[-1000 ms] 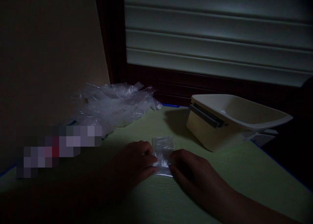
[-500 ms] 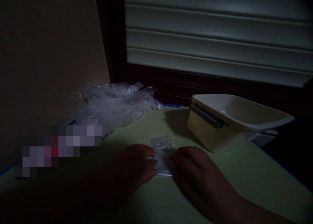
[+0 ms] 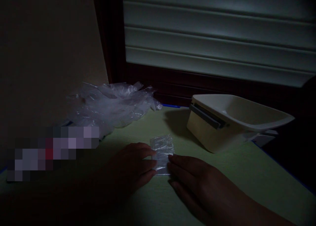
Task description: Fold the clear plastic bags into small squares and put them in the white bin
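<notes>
A small flat rectangle of clear plastic, which looks like a folded plastic bag (image 3: 163, 150), lies on the pale green tabletop (image 3: 148, 199) between my hands. My left hand (image 3: 138, 165) rests at its left edge, fingers spread and the tips touching the plastic. On the other side, my right hand (image 3: 197, 176) lies with fingers stretched out, their tips at the right edge and the thumb lower down, apart from them. Neither hand grips the plastic. The light is dim, and the left forearm is nearly lost in shadow.
A loose heap of clear plastic bags (image 3: 116, 104) lies at the back left. In front of it is a blurred-out patch (image 3: 51, 150). A cream plastic bin (image 3: 209, 134) with a grey handle stands tilted at the right. Behind the table is a slatted shutter (image 3: 209, 35).
My right hand has shifted slightly down, its fingers straighter, uncovering more of the plastic's right side. My left hand stays at the left edge. The whole view has moved a little.
</notes>
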Demonstrator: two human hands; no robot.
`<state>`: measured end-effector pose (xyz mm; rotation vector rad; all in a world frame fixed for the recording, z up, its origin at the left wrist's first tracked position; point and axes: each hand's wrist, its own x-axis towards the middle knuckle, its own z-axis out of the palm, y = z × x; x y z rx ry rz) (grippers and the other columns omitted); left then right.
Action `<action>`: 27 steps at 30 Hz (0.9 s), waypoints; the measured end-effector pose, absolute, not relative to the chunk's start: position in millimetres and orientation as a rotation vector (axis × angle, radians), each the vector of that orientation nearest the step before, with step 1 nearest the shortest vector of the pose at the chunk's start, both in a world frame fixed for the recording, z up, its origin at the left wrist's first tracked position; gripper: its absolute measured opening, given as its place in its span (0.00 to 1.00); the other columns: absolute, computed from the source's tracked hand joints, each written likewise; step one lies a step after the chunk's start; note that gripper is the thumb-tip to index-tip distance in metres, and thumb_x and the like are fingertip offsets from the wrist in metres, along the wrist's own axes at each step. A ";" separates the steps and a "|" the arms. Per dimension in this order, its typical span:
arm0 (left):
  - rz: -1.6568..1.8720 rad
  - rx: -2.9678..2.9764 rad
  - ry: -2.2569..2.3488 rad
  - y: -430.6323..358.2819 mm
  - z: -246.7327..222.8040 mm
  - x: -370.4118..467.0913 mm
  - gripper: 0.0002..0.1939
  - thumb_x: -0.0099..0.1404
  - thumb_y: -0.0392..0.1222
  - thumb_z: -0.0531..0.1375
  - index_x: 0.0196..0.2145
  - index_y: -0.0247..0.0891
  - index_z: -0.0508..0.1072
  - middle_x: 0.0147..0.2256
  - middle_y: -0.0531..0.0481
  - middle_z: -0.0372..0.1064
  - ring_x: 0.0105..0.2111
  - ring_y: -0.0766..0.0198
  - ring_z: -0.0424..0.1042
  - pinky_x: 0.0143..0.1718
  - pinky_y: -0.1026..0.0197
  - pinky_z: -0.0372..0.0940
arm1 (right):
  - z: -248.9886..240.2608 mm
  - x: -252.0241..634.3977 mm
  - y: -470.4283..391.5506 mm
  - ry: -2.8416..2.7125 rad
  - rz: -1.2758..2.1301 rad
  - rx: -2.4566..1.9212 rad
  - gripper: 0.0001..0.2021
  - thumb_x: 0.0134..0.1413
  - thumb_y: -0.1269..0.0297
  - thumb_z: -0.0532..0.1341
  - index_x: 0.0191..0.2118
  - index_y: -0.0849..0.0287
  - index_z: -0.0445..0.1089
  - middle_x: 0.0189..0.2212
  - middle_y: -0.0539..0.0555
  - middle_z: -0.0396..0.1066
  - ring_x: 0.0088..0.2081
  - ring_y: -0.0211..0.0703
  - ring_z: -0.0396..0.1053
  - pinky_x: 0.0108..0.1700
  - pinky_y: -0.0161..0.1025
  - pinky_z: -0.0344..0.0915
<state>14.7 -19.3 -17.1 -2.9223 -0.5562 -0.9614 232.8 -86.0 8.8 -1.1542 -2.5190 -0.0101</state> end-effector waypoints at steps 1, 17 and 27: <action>-0.958 -2.932 -0.566 -19.4 -17.5 14.6 0.10 0.72 0.39 0.49 0.38 0.37 0.70 0.42 0.47 0.70 0.45 0.59 0.66 0.46 0.57 0.64 | 9.1 233.3 -86.1 -2.518 -0.004 -1.159 0.13 0.59 0.72 0.52 0.44 0.66 0.72 0.47 0.63 0.73 0.49 0.48 0.71 0.51 0.42 0.68; -1.015 -2.925 -0.541 -15.1 -25.6 12.8 0.09 0.72 0.39 0.49 0.43 0.39 0.68 0.46 0.45 0.68 0.47 0.59 0.65 0.47 0.56 0.64 | 3.1 244.7 -80.4 -2.531 -0.165 -1.118 0.19 0.56 0.79 0.55 0.53 0.63 0.66 0.48 0.59 0.72 0.46 0.48 0.71 0.46 0.44 0.71; -0.968 -3.040 -0.578 -19.7 -21.7 10.8 0.17 0.67 0.29 0.50 0.52 0.37 0.62 0.49 0.46 0.66 0.50 0.59 0.63 0.52 0.55 0.61 | 6.6 245.6 -73.0 -2.650 -0.480 -0.929 0.11 0.54 0.77 0.59 0.44 0.67 0.72 0.41 0.60 0.76 0.39 0.48 0.74 0.42 0.45 0.71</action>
